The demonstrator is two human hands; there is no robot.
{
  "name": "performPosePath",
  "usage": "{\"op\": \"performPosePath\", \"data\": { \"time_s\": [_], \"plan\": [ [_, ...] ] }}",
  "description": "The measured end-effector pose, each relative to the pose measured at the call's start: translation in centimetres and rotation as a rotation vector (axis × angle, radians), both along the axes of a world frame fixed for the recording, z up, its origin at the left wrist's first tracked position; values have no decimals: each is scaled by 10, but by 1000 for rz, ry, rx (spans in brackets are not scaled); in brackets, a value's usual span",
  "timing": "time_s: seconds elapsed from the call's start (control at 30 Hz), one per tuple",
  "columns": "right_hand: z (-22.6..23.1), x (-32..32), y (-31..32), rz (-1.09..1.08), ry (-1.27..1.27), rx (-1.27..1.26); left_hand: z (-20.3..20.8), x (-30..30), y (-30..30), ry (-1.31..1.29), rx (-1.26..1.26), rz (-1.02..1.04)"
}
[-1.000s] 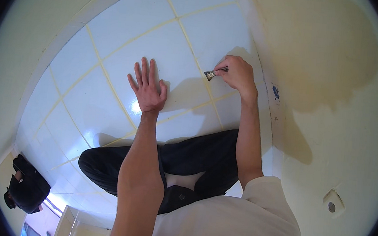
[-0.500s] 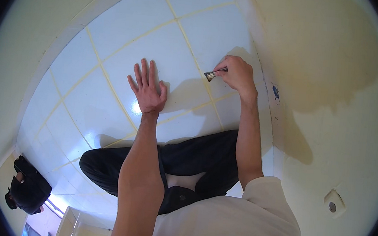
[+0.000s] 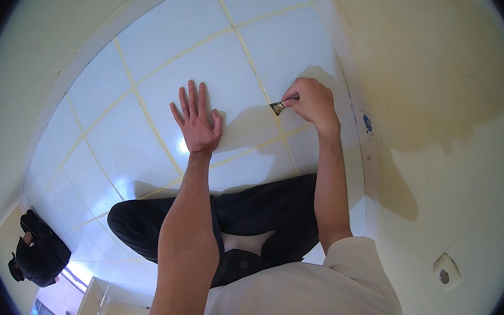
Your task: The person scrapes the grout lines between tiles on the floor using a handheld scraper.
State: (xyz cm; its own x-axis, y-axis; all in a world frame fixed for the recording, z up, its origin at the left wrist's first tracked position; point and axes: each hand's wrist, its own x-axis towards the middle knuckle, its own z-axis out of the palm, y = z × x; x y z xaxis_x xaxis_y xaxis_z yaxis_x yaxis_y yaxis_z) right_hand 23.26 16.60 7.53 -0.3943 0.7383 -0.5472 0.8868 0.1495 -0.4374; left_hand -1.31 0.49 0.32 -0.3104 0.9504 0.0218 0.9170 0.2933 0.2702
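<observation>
White floor tiles (image 3: 174, 85) with yellowish joints spread out in front of me. My left hand (image 3: 198, 123) lies flat on a tile, its fingers spread and nothing in it. To its right, my right hand (image 3: 312, 103) is closed round the handle of a small putty knife (image 3: 277, 107). The blade, smeared with pale residue, meets the yellow joint line (image 3: 267, 97) between two tiles. My fingers hide most of the handle.
Along the right runs a cream wall (image 3: 430, 173) with a brownish stain and a small recessed box (image 3: 446, 271). Another person in dark clothes (image 3: 43, 250) crouches at the far lower left, near a doorway (image 3: 60, 297). My dark-trousered legs (image 3: 266, 201) are folded on the tiles.
My right hand and the putty knife have shifted slightly toward me along the joint, the blade turning a little. My left hand stays in place.
</observation>
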Motion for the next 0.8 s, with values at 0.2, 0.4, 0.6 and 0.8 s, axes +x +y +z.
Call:
{"op": "performPosePath", "data": {
  "time_s": [0.2,0.4,0.6,0.8],
  "plan": [
    [-2,3,1,-20,40,60,-1,0,0,-3,-3,3],
    [2,5,2,-31,7,38,0,0,0,-11,1,0],
    [4,5,1,-3,13,64,-1,0,-1,-2,5,-4],
    [0,3,1,-34,14,28,-1,1,-1,1,-1,-3]
  ]
}}
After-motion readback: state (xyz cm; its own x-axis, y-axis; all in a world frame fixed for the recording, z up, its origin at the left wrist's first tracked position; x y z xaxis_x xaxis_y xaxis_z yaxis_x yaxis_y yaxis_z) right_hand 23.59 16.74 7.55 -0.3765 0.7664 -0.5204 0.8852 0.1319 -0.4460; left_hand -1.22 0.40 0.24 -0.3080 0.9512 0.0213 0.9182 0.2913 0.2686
